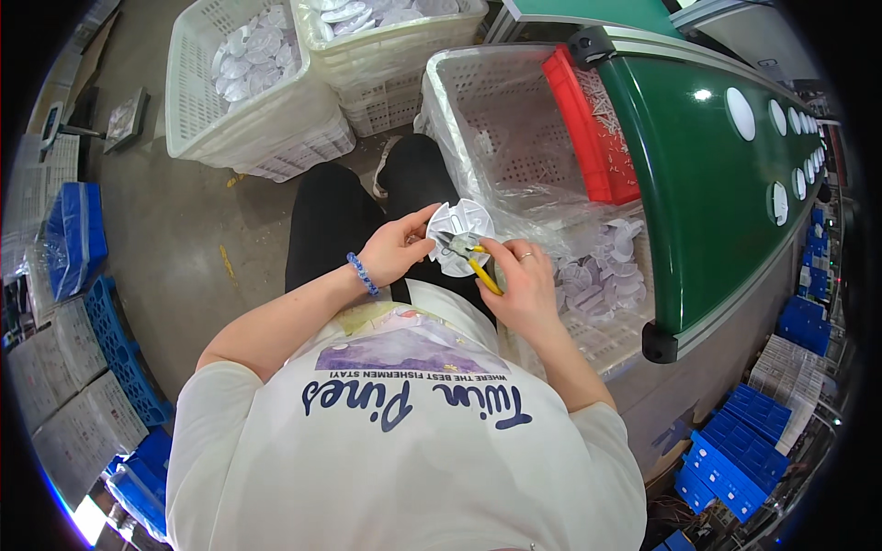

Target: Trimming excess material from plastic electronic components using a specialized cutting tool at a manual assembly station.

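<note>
Above my lap, my left hand (400,246) pinches a round white plastic part (462,217) by its left edge, with slots and raised ribs on its face. In my right hand (525,286) is a pair of cutting pliers (482,274) with yellow handles. Their metal jaws lie over the middle of the white part; whether they touch it I cannot tell. The fingers of my right hand are closed around the handles, close to the part's right edge.
Two white crates (207,129) with similar white parts stand ahead. A plastic-lined crate (501,69) to the right holds several white parts (602,275). A red tray (574,129) of small white pieces rests over it. A green conveyor belt (689,202) carrying white discs runs along the right.
</note>
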`<state>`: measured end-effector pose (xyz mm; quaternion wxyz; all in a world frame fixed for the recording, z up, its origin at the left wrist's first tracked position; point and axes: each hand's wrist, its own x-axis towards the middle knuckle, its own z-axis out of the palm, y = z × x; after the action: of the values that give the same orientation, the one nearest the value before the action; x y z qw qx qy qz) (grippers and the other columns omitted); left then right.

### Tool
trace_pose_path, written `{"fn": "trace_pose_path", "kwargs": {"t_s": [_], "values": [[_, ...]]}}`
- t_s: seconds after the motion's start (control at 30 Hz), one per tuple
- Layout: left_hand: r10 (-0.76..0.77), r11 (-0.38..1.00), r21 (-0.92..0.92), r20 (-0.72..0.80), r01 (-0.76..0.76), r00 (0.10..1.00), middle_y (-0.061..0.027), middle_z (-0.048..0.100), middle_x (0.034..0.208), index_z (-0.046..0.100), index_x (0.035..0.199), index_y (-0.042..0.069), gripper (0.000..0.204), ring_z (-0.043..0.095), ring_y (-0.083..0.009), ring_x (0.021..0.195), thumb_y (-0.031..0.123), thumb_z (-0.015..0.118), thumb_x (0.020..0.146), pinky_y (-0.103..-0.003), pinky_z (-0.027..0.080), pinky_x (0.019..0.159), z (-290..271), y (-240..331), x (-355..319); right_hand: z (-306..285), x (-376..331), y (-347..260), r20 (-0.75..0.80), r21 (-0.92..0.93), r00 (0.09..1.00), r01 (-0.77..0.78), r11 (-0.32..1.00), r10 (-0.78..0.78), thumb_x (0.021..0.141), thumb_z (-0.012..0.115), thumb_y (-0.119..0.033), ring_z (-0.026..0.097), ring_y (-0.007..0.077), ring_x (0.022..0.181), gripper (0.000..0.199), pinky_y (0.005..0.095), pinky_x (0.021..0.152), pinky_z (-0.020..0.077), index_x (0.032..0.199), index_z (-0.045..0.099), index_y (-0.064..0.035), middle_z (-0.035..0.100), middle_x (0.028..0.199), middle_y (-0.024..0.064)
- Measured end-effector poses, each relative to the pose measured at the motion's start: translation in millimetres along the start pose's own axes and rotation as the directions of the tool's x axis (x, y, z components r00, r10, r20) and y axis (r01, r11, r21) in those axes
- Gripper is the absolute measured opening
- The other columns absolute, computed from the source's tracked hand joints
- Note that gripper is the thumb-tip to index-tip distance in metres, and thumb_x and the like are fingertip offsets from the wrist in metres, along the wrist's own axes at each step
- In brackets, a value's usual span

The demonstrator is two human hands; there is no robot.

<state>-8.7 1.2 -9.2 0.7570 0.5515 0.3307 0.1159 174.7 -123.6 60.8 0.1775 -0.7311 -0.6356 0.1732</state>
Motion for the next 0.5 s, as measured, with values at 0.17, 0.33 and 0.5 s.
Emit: {"fn": "trace_pose_path", "kwargs": {"t_s": [0.17, 0.33, 0.5], "values": [[0.019, 0.998, 0.065, 0.012, -0.020, 1.000, -0.0008, 0.059, 0.094, 0.036, 0.137, 0.005, 0.056, 0.051, -0.0049, 0.078, 0.004, 0.052, 0.084, -0.021, 0.044, 0.072, -0.3, -0.6, -1.7, -4.6, 7.8, -11.1, 0.011, -0.152, 0.999, 0.047, 0.987, -0.046, 0.064, 0.069, -0.010, 0.050, 0.0251, 0.091, 0.050, 0.0380, 0.076, 0.0378, 0.113, 0.057, -0.0120, 0.052, 0.095, 0.0075], [0.014, 0.984, 0.176, 0.012, -0.016, 1.000, 0.0004, 0.059, 0.095, 0.038, 0.136, 0.006, 0.052, 0.050, -0.0042, 0.078, 0.005, 0.051, 0.086, -0.020, 0.043, 0.072, -0.8, 2.7, -5.8, -6.8, 15.2, -19.1, 0.047, -0.271, 0.995, 0.100, 0.957, -0.091, 0.063, 0.068, -0.009, 0.050, 0.0243, 0.090, 0.051, 0.0380, 0.074, 0.0371, 0.112, 0.056, -0.0120, 0.052, 0.094, 0.0066], [-0.005, 0.925, 0.379, -0.077, 0.034, 0.997, -0.0053, 0.062, 0.085, 0.047, 0.130, 0.007, 0.042, 0.053, -0.0090, 0.073, 0.011, 0.052, 0.088, -0.023, 0.044, 0.070, -1.3, 10.0, -7.1, 11.7, 16.7, -13.3, 0.059, -0.265, 0.990, 0.141, 0.954, -0.130, 0.062, 0.068, -0.009, 0.053, 0.0245, 0.085, 0.048, 0.0383, 0.071, 0.0417, 0.109, 0.057, -0.0118, 0.055, 0.090, 0.0060]]}}
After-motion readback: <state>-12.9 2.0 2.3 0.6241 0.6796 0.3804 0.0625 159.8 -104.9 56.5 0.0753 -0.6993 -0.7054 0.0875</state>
